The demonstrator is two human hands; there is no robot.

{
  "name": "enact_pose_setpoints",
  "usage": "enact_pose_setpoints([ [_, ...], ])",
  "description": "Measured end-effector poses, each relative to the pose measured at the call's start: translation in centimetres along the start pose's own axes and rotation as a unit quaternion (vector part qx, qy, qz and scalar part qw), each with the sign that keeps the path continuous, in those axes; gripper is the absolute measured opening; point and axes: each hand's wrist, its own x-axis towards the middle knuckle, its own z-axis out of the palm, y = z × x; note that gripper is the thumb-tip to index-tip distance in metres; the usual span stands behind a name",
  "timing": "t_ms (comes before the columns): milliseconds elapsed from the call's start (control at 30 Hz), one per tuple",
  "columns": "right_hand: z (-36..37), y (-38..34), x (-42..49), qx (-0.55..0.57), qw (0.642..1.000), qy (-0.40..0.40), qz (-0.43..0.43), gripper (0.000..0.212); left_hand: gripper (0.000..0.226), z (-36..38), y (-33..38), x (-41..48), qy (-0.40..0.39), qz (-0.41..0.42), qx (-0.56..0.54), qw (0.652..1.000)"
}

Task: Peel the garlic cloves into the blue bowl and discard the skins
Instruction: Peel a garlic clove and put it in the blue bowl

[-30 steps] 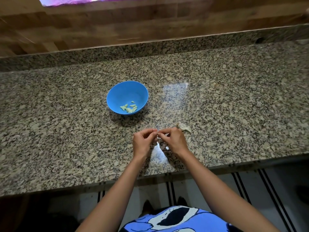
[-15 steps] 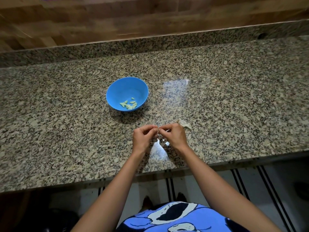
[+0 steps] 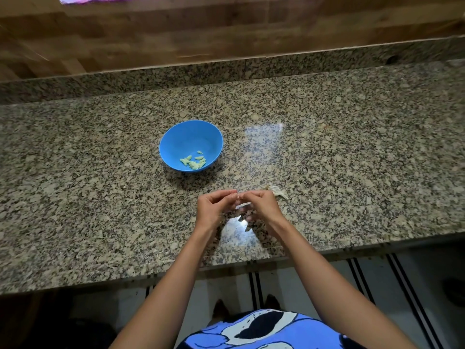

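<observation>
Garlic clove (image 3: 237,196): pinched between curled fingertips of left hand (image 3: 212,210) and right hand (image 3: 263,207) above granite counter (image 3: 352,159); blue bowl (image 3: 186,137) beyond holds peeled cloves (image 3: 193,161).

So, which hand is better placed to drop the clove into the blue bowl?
Probably left. Both pinch the clove, but the left hand is nearer the bowl, ahead to its left; the right hand would cross over.

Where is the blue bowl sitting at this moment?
In the head view, the blue bowl sits on the granite counter, left of centre, beyond the left hand and apart from it.
</observation>
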Motion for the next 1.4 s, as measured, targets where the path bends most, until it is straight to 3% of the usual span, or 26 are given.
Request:
enact_pose_setpoints([
  [133, -0.4, -0.1, 0.3, 0.056, 0.997, -0.035, 0.049, 0.025, 0.017, -0.2, 0.7, -0.1, -0.048, 0.031, 0.017, 0.998],
  [300, -0.9, -0.1, 0.3, 0.058, 0.996, -0.042, 0.056, 0.015, 0.019, -0.3, 0.9, -0.1, -0.064, 0.037, 0.028, 0.997],
  [633, -0.2, -0.2, 0.3, -0.068, 0.994, 0.039, -0.072, 0.007, 0.020, -0.2, 0.8, 0.4, -0.052, 0.036, 0.073, 0.995],
  [767, 0.0, 0.0, 0.3, -0.062, 0.994, 0.032, -0.090, 0.011, 0.015, -0.6, 1.1, 0.8, -0.055, -0.002, 0.034, 0.998],
  [933, 0.1, -0.2, 0.4, -0.039, 0.996, 0.043, -0.070, 0.008, 0.021, -0.5, 1.1, 0.8, -0.037, -0.030, -0.034, 0.998],
  [1167, 0.4, -0.3, -0.2, 0.036, 0.999, -0.003, 0.021, 0.014, 0.021, -0.1, 0.7, 0.7, 0.014, -0.010, -0.032, 0.999],
  [1300, 0.7, 0.1, -0.2, -0.038, 0.998, 0.031, -0.036, 0.006, 0.021, 0.3, 0.2, 0.5, 0.033, 0.017, 0.020, 0.999],
  [1400, 1.1, 0.6, 0.1, -0.166, 0.979, 0.063, -0.098, 0.007, 0.023, 0.4, -0.1, 0.6, 0.053, 0.036, 0.051, 0.997],
])
